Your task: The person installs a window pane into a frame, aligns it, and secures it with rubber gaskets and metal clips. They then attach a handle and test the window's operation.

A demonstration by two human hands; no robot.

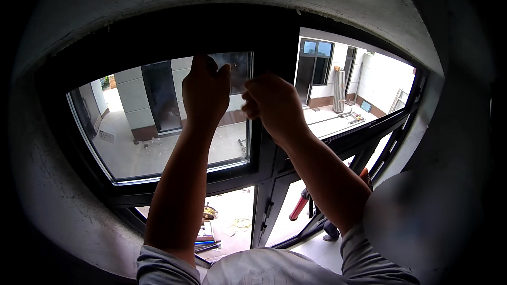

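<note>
Both my arms reach up to a dark metal window frame [261, 142]. My left hand [206, 89] rests against the top right corner of the fixed glass pane [142, 126], fingers curled upward near the frame's upper bar. My right hand [274, 105] sits at the upright post between the pane and the open sash [364, 126], fingers bent toward the left hand. Whether either hand pinches something small is hidden by the backs of the hands. Grey sleeves are pushed up at both elbows.
A rough plastered wall [47, 179] surrounds the opening. Below, an outdoor courtyard [232, 142] shows paving, loose tools and a coiled cable [242, 223]. A red tool [299, 204] and another person's shape [406, 216] are at the lower right.
</note>
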